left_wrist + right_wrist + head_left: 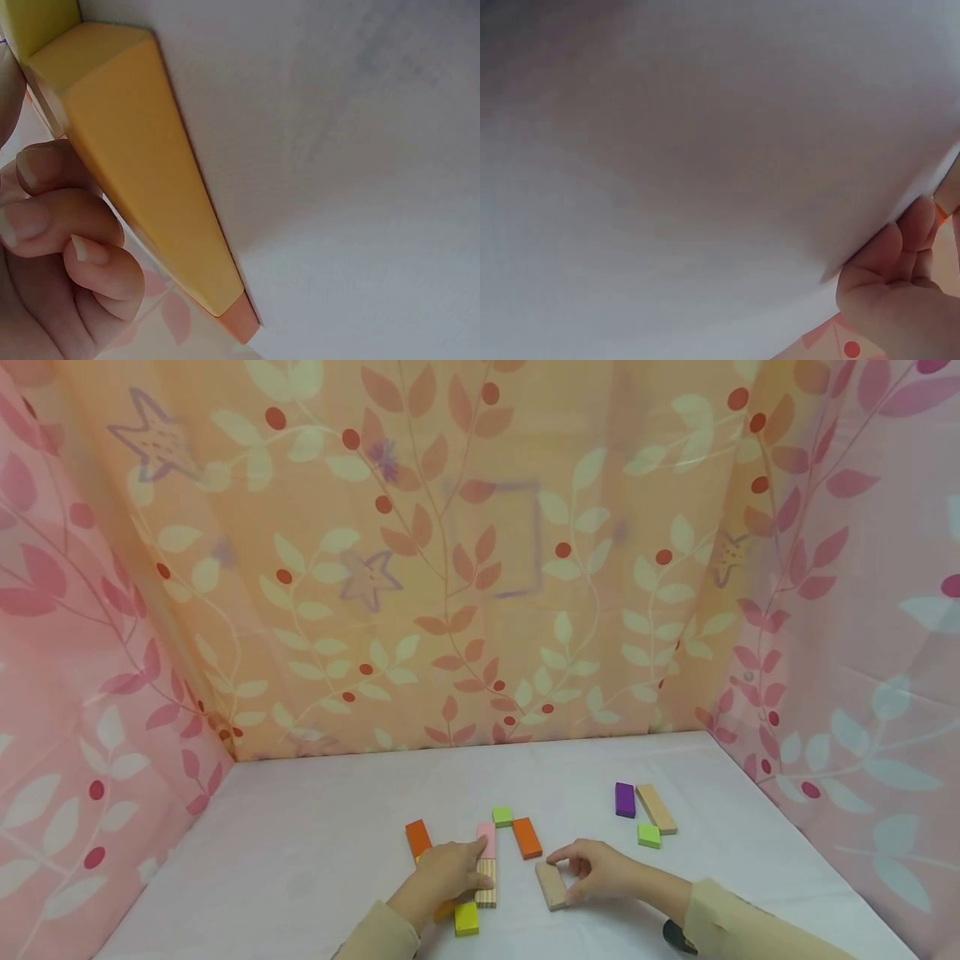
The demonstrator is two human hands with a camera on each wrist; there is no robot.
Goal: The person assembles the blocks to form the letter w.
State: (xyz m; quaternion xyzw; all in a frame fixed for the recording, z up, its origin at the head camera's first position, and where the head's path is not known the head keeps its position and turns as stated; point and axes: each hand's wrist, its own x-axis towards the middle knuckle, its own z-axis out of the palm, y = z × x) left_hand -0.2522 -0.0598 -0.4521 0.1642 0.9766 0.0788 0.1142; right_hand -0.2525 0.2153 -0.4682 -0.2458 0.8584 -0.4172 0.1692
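Note:
My left hand (447,870) is over a group of blocks. Its index fingertip touches a pink block (487,833), and its thumb lies on a striped wooden block (487,896) joined end to end with it. Whether they pinch is unclear. In the left wrist view its other fingers (94,221) curl beside a yellow-orange block (139,157). A yellow block (467,920) and an orange block (417,837) stand at that row's two ends. To the right, my right hand (596,870) pinches a plain wooden block (551,887) between thumb and fingers, at the table surface.
Beyond the hands lie a green block (502,816) and another orange block (527,838). Farther right sit a purple block (625,799), a long wooden block (657,810) and a green block (649,836). Patterned curtains (450,652) border the white table (300,835).

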